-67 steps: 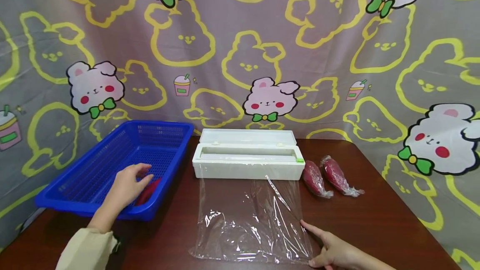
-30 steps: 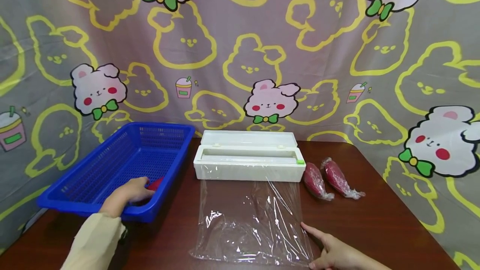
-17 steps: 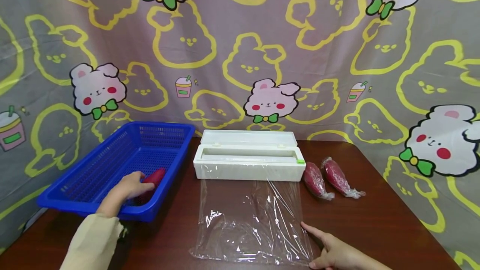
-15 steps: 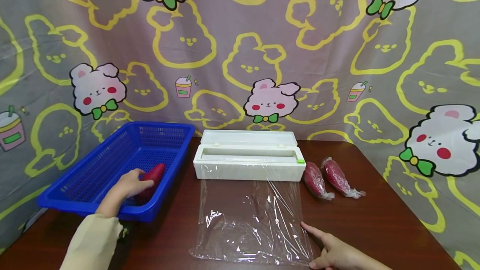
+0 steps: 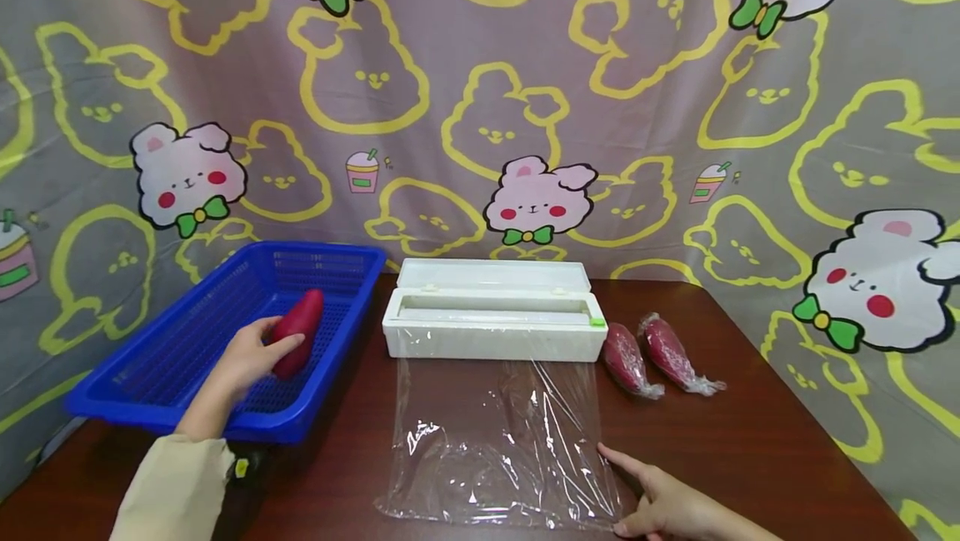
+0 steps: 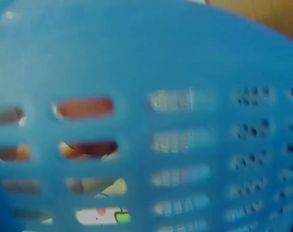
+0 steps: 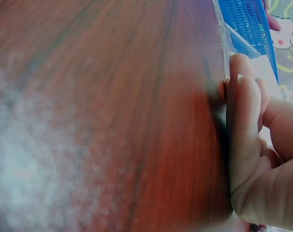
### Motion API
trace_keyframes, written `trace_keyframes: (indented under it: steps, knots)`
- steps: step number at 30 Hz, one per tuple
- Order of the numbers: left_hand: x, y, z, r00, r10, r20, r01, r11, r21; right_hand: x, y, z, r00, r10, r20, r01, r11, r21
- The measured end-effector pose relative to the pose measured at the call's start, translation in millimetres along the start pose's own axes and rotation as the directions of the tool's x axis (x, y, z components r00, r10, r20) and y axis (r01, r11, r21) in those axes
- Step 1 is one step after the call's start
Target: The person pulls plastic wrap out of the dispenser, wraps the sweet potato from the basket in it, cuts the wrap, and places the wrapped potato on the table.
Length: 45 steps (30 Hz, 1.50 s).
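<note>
My left hand (image 5: 249, 358) grips a red-skinned sweet potato (image 5: 300, 326), thumb on its near side, over the right part of the blue basket (image 5: 127, 413). The basket's slotted wall (image 6: 136, 58) fills the left wrist view and hides that hand there. A sheet of clear cling film (image 5: 465, 441) lies pulled out across the table from a white dispenser box (image 5: 495, 345). At the film's near right corner rests my right hand (image 5: 669, 504), index finger stretched along the edge and thumb at the corner. The right wrist view shows its fingers (image 7: 245, 121) low against the tabletop.
Two film-wrapped sweet potatoes, one nearer (image 5: 626, 360) and one farther right (image 5: 670, 349), lie to the right of the dispenser. Its lid (image 5: 495, 274) stands raised at the back. A patterned curtain (image 5: 637, 132) hangs behind the brown table (image 5: 750, 433).
My left hand has reached down into the basket, taken hold of the sweet potato and raised it, its far end tipped up. The right hand and the film have stayed put.
</note>
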State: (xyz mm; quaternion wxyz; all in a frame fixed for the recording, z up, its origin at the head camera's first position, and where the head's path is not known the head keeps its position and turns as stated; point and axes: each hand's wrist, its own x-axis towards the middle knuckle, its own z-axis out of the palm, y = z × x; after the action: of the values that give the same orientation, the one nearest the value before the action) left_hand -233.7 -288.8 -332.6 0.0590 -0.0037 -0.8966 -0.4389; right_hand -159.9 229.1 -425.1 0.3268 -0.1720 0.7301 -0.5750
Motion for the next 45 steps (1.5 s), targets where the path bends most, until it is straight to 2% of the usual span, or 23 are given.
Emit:
trace_keyframes:
  steps: [1, 4, 10, 16, 23, 28, 33, 38, 42, 45]
  knots:
    - [-0.7, 1.4, 0.3, 1.0, -0.005, 0.003, 0.005, 0.999, -0.035, 0.2, 0, 0, 1.0, 0.001, 0.002, -0.001, 1.0, 0.005]
    - [-3.1, 7.7, 1.2, 1.0, 0.012, -0.011, -0.013, 0.998, -0.064, 0.4, 1, 0, 1.0, -0.011, -0.001, 0.011, 1.0, 0.007]
    - [-9.3, 30.9, 7.6, 0.994, 0.097, -0.054, -0.101, 0.992, -0.071, -0.7, 1, 1, 0.999, -0.042, -0.014, 0.042, 0.999, -0.008]
    - [-13.7, 53.3, 19.8, 0.986, 0.16, -0.054, -0.165, 0.98, -0.114, 0.0, 2, 0, 1.0, -0.02, -0.011, 0.02, 1.0, -0.004]
    - [-18.7, 69.2, 33.8, 0.973, 0.226, -0.045, -0.23, 0.955, -0.184, 1.2, 3, 0, 1.0, 0.012, 0.006, -0.012, 1.0, 0.0]
    - [-21.3, 74.9, 48.6, 0.966, 0.26, 0.007, -0.25, 0.936, -0.246, 1.1, 1, 0, 1.0, 0.006, -0.012, -0.006, 1.0, -0.026]
    - [-26.0, 80.3, 70.1, 0.953, 0.293, 0.079, -0.253, 0.912, -0.323, 0.6, 1, 1, 1.0, 0.013, -0.01, -0.014, 1.0, -0.011]
    - [-30.6, 83.7, 96.5, 0.921, 0.35, 0.172, -0.268, 0.889, -0.372, -0.2, 1, 1, 1.0, -0.003, -0.003, 0.003, 1.0, -0.025]
    - [-32.9, 86.7, 117.7, 0.895, 0.366, 0.254, -0.265, 0.896, -0.357, -0.6, 0, 1, 1.0, -0.013, -0.006, 0.013, 0.999, -0.033]
    - [-33.7, 87.1, 133.4, 0.873, 0.38, 0.305, -0.276, 0.902, -0.332, -0.6, -1, 2, 1.0, 0.013, -0.016, -0.013, 1.0, -0.01]
